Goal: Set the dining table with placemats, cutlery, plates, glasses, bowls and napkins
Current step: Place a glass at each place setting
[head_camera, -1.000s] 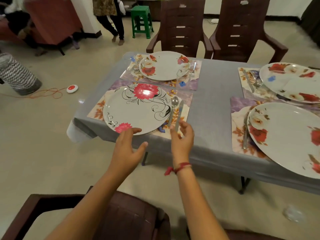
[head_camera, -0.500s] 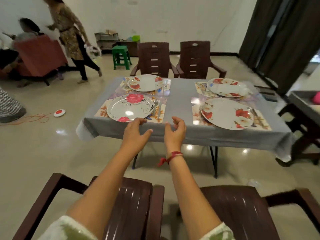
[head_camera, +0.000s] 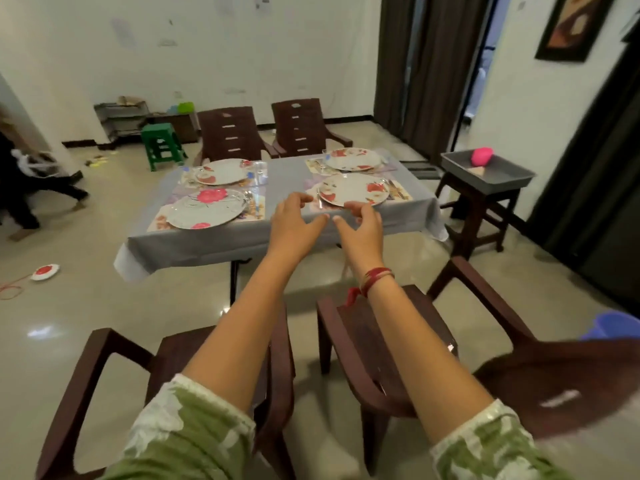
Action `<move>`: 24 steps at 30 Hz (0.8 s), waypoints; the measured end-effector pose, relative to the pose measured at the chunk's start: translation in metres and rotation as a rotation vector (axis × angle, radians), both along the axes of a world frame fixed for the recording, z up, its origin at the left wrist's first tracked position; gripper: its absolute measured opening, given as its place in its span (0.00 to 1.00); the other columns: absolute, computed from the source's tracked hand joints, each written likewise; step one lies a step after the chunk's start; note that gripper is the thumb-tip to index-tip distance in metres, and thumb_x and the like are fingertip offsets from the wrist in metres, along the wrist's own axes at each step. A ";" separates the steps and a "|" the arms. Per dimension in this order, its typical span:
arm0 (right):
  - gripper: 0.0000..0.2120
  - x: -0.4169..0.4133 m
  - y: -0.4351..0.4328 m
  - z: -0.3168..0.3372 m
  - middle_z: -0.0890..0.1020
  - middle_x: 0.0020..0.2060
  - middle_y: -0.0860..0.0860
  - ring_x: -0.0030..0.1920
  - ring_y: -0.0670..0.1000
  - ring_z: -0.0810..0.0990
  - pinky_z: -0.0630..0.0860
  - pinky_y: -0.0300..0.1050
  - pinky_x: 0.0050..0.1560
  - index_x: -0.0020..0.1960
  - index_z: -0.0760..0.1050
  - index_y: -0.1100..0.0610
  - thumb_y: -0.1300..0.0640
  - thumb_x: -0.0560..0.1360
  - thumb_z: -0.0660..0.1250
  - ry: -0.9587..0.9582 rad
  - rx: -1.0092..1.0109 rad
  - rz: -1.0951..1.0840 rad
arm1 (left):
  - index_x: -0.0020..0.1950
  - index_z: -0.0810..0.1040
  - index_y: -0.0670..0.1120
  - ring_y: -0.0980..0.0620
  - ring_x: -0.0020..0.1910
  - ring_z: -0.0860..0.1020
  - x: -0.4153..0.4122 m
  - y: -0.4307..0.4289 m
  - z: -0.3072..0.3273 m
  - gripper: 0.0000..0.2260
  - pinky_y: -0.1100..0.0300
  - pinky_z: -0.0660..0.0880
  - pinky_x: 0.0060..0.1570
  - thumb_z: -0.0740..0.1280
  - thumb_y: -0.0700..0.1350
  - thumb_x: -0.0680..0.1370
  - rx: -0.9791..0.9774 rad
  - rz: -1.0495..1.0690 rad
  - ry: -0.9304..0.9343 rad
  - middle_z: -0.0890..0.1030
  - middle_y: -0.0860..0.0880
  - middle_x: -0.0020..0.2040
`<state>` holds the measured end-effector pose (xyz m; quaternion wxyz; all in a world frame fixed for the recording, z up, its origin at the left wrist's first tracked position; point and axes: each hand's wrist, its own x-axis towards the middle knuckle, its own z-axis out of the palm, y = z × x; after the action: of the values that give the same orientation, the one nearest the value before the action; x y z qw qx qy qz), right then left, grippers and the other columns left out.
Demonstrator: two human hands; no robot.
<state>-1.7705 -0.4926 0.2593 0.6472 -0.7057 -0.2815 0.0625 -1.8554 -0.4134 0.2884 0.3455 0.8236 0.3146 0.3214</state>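
Grey-clothed table bears four plates; left hand and right hand hover empty, apparently relaxed.

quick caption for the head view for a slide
Left hand and right hand, both empty, hover before the grey-clothed table set with four plates.

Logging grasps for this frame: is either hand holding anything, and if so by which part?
Nothing is held: the left hand and the right hand are both empty.

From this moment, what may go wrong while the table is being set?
The pink-flowered plate lies close to the near edge of the table; a tug on the hanging tablecloth might slide it off. Two brown chairs stand between the person and the table, so reaching over them may mean a stumble.
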 end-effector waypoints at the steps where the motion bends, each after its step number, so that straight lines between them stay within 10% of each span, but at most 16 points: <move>1: 0.14 0.003 -0.016 0.005 0.69 0.55 0.48 0.55 0.48 0.72 0.70 0.46 0.63 0.59 0.73 0.55 0.58 0.74 0.68 -0.018 -0.006 -0.008 | 0.63 0.72 0.47 0.51 0.64 0.70 0.005 -0.013 0.004 0.16 0.60 0.66 0.59 0.68 0.48 0.76 0.009 -0.024 -0.013 0.73 0.48 0.63; 7: 0.10 0.040 -0.124 0.025 0.74 0.58 0.53 0.52 0.44 0.72 0.68 0.26 0.48 0.55 0.73 0.52 0.57 0.74 0.69 -0.034 0.027 -0.094 | 0.62 0.72 0.48 0.53 0.62 0.71 0.050 -0.111 0.021 0.16 0.56 0.70 0.61 0.68 0.49 0.76 -0.042 -0.222 -0.090 0.74 0.49 0.62; 18: 0.07 0.189 -0.392 0.018 0.77 0.56 0.54 0.52 0.47 0.76 0.73 0.38 0.54 0.49 0.75 0.48 0.57 0.74 0.68 -0.040 0.009 -0.383 | 0.63 0.72 0.47 0.58 0.56 0.70 0.222 -0.343 0.000 0.17 0.65 0.65 0.52 0.68 0.50 0.77 -0.083 -0.521 -0.056 0.72 0.52 0.59; 24: 0.07 0.292 -0.520 -0.005 0.75 0.55 0.53 0.54 0.49 0.75 0.74 0.48 0.59 0.53 0.76 0.52 0.58 0.75 0.67 -0.028 -0.119 -0.460 | 0.66 0.70 0.48 0.48 0.62 0.72 0.336 -0.453 -0.012 0.21 0.50 0.72 0.62 0.68 0.54 0.76 -0.049 -0.586 0.086 0.71 0.46 0.65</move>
<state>-1.4786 -1.0128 0.2545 0.5976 -0.7890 -0.1182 -0.0799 -1.5193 -0.8666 0.2759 0.4297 0.8837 0.0854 0.1650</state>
